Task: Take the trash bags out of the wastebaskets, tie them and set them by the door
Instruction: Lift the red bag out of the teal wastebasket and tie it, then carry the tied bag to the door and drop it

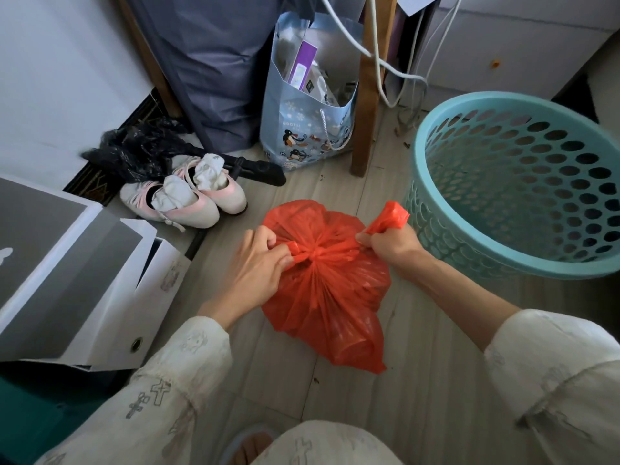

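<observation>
The person is crouching over a red trash bag (pixel 322 290) lying on the floor (pixel 436 380), just beside the teal wastebasket (pixel 516 182), which is tipped and looking empty of any liner. The bag is already out, and the knot at its neck is being drawn tight, so tying seems to be the step in hand.

To do it well, I would say both ends should be pulled outward evenly and low, close to the knot, so the thin plastic is cinching rather than stretching or tearing. A second crossing over the first would probably be keeping it from slipping loose when the bag is carried to the door.

The left hand (pixel 258 266), on the side of the bag away from the wastebasket, is closed on one short twisted end; its fingers (pixel 285 261) are curling around the plastic right at the knot. The right hand (pixel 389 245), between the bag and the wastebasket, is clenched on the other end, which is sticking up out of its fist beside the basket wall. Neither hand is open at all.

A pair of pale shoes (pixel 191 199) is sitting well apart from the wastebasket, beyond the bag.
</observation>
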A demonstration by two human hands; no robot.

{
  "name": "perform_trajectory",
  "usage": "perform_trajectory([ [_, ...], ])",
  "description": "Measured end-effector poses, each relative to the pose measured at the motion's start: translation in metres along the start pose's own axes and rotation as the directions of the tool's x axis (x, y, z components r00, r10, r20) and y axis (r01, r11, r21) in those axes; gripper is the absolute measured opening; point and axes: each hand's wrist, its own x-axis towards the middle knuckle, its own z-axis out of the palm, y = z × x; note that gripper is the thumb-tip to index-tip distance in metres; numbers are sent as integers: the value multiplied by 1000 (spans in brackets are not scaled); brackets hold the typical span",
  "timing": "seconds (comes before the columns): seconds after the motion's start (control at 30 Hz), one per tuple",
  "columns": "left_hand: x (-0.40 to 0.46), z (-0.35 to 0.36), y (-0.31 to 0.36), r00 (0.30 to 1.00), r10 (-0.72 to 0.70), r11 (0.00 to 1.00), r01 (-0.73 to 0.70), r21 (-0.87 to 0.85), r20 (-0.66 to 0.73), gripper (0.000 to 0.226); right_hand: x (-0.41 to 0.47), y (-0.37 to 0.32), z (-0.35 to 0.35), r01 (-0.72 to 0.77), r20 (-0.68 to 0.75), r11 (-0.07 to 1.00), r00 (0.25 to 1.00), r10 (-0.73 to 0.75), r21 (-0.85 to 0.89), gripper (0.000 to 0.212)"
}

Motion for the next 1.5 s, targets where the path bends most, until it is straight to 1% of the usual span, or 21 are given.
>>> perform_trajectory([
  [0.07, -1, 0, 1, 1000, -25, 999, 25, -28, 14, 44, 2, 3, 1, 11, -5, 1000, 1000, -11, -12, 18],
  [0.13, -3, -1, 4, 995, -87, 988, 92, -127, 42, 42, 1, 6, 1, 20, -22, 1000, 1000, -20, -4, 21],
  [0.2, -6, -6, 11, 974, -181, 957, 206, -206, 136, 28, -4, 4, 0, 3, 15, 1000, 1000, -3, -4, 21],
  [0.23, -8, -10, 14, 955, -217, 946, 257, -198, 204, 21, -9, 0, 0, -15, 61, 1000, 998, 15, 1, 19],
  [0.27, -11, -15, 19, 922, -254, 930, 316, -189, 293, 20, -17, -6, -2, -39, 121, 999, 992, 37, 12, 15],
  [0.33, -18, -34, 33, 819, -315, 871, 450, -196, 479, 31, -39, -21, -7, -84, 220, 996, 973, 76, 31, 13],
  [0.37, -20, -46, 42, 779, -334, 846, 495, -195, 530, 38, -51, -29, -11, -88, 244, 996, 967, 78, 30, 11],
  [0.4, -19, -59, 52, 765, -338, 828, 519, -213, 549, 42, -63, -38, -17, -89, 254, 996, 964, 79, 26, 14],
  [0.5, -11, -119, 94, 785, -344, 775, 547, -316, 515, 31, -98, -69, -47, -118, 293, 988, 952, 84, 99, 12],
  [0.53, -7, -143, 108, 792, -361, 755, 558, -344, 493, 30, -109, -79, -61, -142, 309, 980, 946, 94, 137, 17],
  [0.6, 0, -195, 136, 805, -393, 721, 570, -394, 445, 28, -135, -107, -96, -143, 348, 976, 934, 79, 162, 12],
  [0.63, 1, -222, 150, 814, -402, 714, 566, -412, 419, 26, -150, -123, -118, -143, 359, 975, 930, 73, 172, 10],
  [0.73, 5, -296, 193, 824, -415, 720, 557, -414, 386, 23, -194, -174, -183, -185, 401, 953, 913, 75, 242, 23],
  [0.8, 10, -345, 230, 836, -404, 716, 542, -440, 372, 23, -224, -207, -227, -192, 408, 943, 910, 68, 272, 25],
  [0.93, 25, -437, 306, 874, -334, 711, 479, -515, 351, 24, -283, -261, -316, -159, 351, 945, 935, 51, 285, 7],
  [1.07, 40, -502, 373, 928, -208, 706, 362, -608, 310, 31, -335, -300, -398, -67, 244, 947, 970, -13, 315, 8],
  [1.17, 61, -537, 425, 956, -81, 695, 256, -672, 281, 35, -366, -320, -456, 12, 107, 932, 993, -55, 363, 7],
  [1.27, 97, -568, 479, 960, 110, 683, 116, -721, 259, 34, -395, -333, -511, 62, -62, 893, 997, -38, 446, 7],
  [1.33, 119, -587, 517, 940, 254, 674, -2, -739, 228, 32, -414, -333, -542, 80, -178, 871, 984, 8, 484, 7],
  [1.4, 131, -598, 551, 898, 379, 647, -85, -758, 223, 31, -440, -329, -565, 103, -307, 863, 950, 63, 495, 16],
  [1.5, 127, -606, 602, 786, 562, 597, -169, -784, 259, 31, -488, -315, -587, 133, -500, 833, 845, 188, 537, 25],
])
